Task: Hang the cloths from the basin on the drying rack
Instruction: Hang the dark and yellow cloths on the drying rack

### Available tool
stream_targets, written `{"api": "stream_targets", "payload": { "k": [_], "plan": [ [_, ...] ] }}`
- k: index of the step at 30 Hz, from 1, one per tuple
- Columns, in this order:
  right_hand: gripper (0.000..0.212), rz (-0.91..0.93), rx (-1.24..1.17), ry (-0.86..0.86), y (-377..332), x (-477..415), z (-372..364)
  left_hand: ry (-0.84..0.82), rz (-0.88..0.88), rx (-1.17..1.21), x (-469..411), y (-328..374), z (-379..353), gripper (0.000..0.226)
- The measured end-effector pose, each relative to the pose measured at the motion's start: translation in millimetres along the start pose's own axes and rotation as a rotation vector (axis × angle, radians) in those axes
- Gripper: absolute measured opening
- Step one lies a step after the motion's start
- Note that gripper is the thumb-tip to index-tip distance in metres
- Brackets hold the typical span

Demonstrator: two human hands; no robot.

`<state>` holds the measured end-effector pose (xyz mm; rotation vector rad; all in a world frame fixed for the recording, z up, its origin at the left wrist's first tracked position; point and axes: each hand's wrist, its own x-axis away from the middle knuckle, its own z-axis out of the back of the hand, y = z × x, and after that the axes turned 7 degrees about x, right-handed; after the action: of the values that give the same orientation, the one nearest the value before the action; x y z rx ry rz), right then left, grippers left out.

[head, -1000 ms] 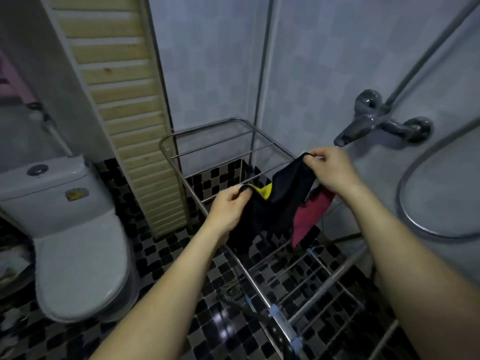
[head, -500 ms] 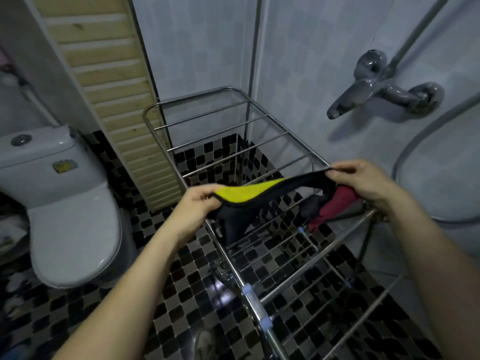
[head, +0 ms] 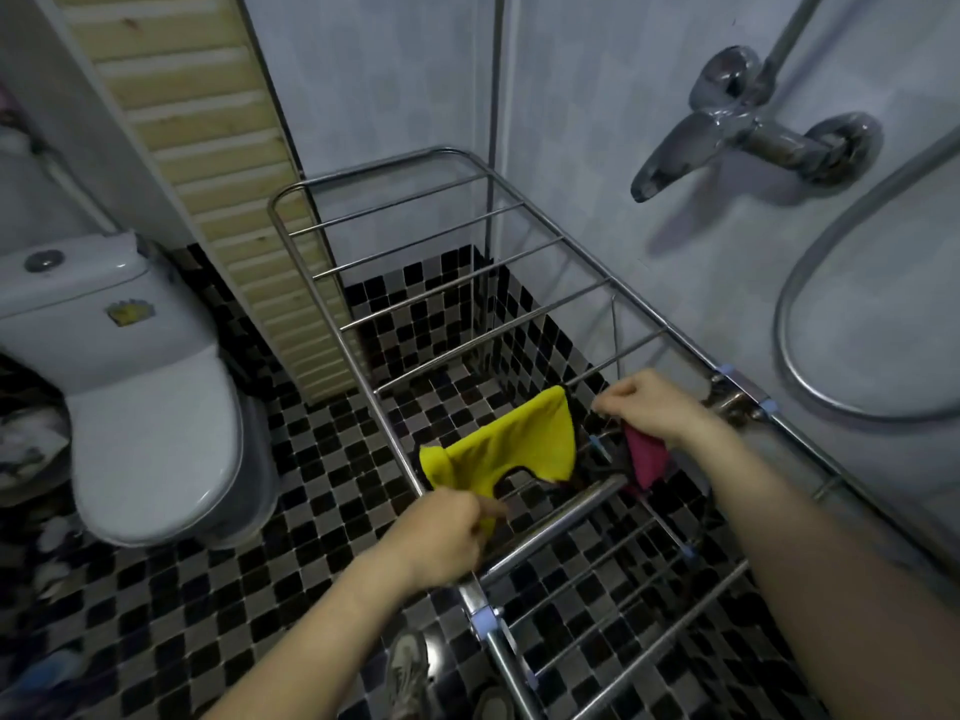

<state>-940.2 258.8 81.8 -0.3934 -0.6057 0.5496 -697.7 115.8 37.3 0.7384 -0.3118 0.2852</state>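
Head view: the yellow-and-black fabric cloth (head: 511, 444), stretched taut above the rails a moment ago, now sags across the steel-tube drying rack (head: 332, 309), so it is nearly hung. The left hand (head: 441, 530) has its fingers pinched on the near edge. The right hand (head: 649, 405) seems, through blur, curled on the far corner. A white ceramic toilet (head: 150, 407) stands to the left, well apart, and no obstacle shows.

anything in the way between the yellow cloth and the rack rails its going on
Nothing visible does. The yellow cloth already lies across the rails of the drying rack. The left hand pinches its near corner and the right hand is at its far end, where a pink piece hangs.
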Motion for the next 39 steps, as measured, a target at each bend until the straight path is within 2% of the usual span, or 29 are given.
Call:
{"api": "stream_targets", "payload": {
  "k": [1,3,5,8,14,18,20,22,25,29,31,39],
  "plan": [
    [0.021,-0.038,-0.066,0.042,-1.5,-4.8,-6.4,0.107,0.008,0.04,-0.8,2.2,1.7,0.048],
    [0.037,-0.102,-0.137,0.048,-2.5,-14.8,-21.9,0.429,0.018,-0.013,-2.0,-0.4,8.7,0.034],
    [0.049,-0.134,-0.233,0.02,-1.1,-26.2,-36.4,0.617,0.108,-0.07,-4.4,-10.9,16.2,0.026],
    [0.036,-0.137,-0.38,0.019,-6.2,-38.5,-52.2,0.598,0.225,-0.117,-11.5,-22.7,20.7,0.022],
    [0.015,-0.095,-0.456,0.216,-3.4,-48.5,-58.2,0.628,0.162,-0.035,-13.8,-25.4,23.9,0.014],
    [0.013,-0.216,-0.582,0.508,7.6,-58.6,-30.9,0.744,0.157,0.055,-15.5,-24.6,31.2,0.011],
    [0.017,-0.26,-0.611,0.595,15.5,-65.1,-20.3,0.777,0.183,0.091,-16.7,-24.9,33.6,0.011],
    [0.018,-0.24,-0.567,0.578,19.8,-69.4,-18.5,0.762,0.218,0.094,-18.5,-26.0,33.7,0.014],
    [0.004,-0.202,-0.549,0.498,17.0,-69.2,-25.1,0.704,0.241,0.006,-18.6,-29.3,32.3,0.019],
    [0.013,-0.211,-0.552,0.398,21.9,-74.1,-35.8,0.704,0.21,-0.042,-12.0,-35.7,28.1,0.024],
    [0.011,-0.221,-0.524,0.389,24.3,-76.0,-36.8,0.671,0.232,-0.043,-8.9,-37.7,22.9,0.028],
    [0.006,-0.182,-0.515,0.385,18.5,-73.2,-37.5,0.71,0.201,-0.074,-10.3,-39.4,23.5,0.015]
  ]
}}
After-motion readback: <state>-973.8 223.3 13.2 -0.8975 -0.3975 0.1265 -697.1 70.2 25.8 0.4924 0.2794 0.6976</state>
